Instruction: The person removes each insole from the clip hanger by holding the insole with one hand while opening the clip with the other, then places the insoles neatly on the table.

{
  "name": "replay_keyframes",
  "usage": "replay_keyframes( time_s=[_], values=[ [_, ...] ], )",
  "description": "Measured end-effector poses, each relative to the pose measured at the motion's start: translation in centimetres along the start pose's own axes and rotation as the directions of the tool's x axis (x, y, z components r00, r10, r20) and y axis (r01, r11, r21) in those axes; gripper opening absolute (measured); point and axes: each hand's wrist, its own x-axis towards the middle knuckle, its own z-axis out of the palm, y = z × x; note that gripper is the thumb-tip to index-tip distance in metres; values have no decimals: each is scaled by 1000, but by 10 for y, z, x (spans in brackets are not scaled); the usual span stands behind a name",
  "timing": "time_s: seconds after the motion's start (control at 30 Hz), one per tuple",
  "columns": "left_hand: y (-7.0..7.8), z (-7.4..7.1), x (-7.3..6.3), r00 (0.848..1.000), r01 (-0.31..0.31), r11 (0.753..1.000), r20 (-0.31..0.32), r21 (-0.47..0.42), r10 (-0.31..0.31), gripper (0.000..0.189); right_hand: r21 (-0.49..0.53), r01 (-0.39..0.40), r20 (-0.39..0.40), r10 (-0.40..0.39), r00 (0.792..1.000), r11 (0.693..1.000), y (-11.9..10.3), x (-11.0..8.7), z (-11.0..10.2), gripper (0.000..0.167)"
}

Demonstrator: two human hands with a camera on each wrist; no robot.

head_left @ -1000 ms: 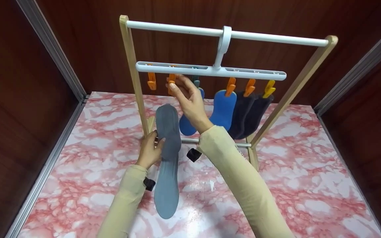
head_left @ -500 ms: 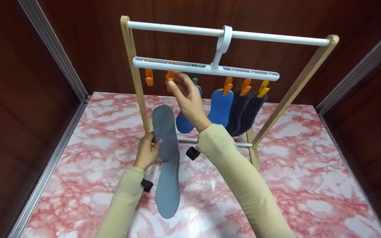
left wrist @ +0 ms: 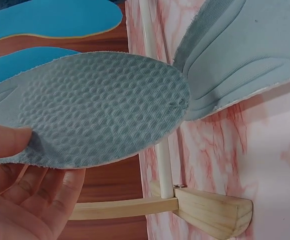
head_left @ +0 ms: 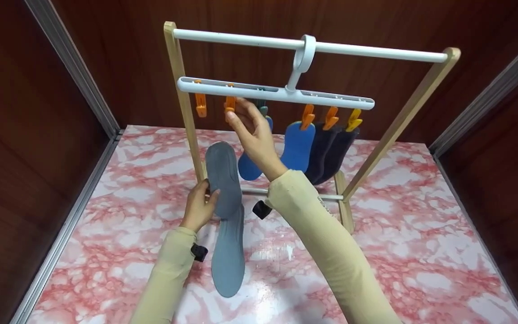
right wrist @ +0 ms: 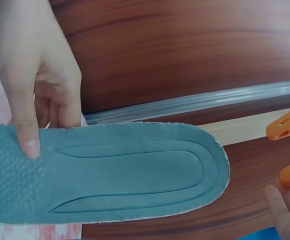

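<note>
My left hand point(head_left: 199, 206) pinches a grey insole point(head_left: 222, 164) by its edge, with the thumb on top and fingers underneath in the left wrist view. The upper end of this insole points up toward the clips, and its lower end overlaps a second grey insole point(head_left: 228, 265) below it. My right hand point(head_left: 261, 139) is raised to the white hanger point(head_left: 236, 92) and pinches an orange clip point(head_left: 230, 103) between thumb and fingers. In the right wrist view, the held insole's top end is a short way from the clip, apart from it.
Another orange clip point(head_left: 201, 105) hangs at the hanger's left end. Blue insoles point(head_left: 298, 146) and dark insoles point(head_left: 340, 155) hang from clips to the right. A wooden rack with a white rail point(head_left: 376, 51) carries the hanger above a red-and-white marbled surface point(head_left: 421, 252).
The hanger, with its clips and hanging insoles, has shifted slightly left. My left hand and the held insole have moved a little left too, while my right hand keeps hold of the clip.
</note>
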Motion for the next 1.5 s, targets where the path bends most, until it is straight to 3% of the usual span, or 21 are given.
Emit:
replay_keyframes(
  time_s=[0.2,0.4,0.83,0.9,1.2,1.5],
  values=[
    [1,-2,-2,1000,6,1000,7,-1,-6,11,-58,-90,47,93,995,994,1,-3,-1,53],
    [-1,-4,-5,1000,4,1000,-2,1,-4,10,-94,-198,115,208,971,976,1,-8,0,58],
    [1,-8,-10,1000,13,1000,15,13,-13,6,-162,-297,172,324,930,941,1,-17,-4,55],
    [1,-8,-11,1000,10,1000,17,17,-11,6,-174,-300,182,330,926,938,2,-20,-6,52],
    [2,-13,-18,999,26,1000,43,0,-26,5,-210,-229,198,271,942,950,11,-32,-23,39],
    [6,-18,-28,992,95,995,82,-16,-93,28,-193,-228,165,260,951,954,17,-44,-44,30]
  ],
)
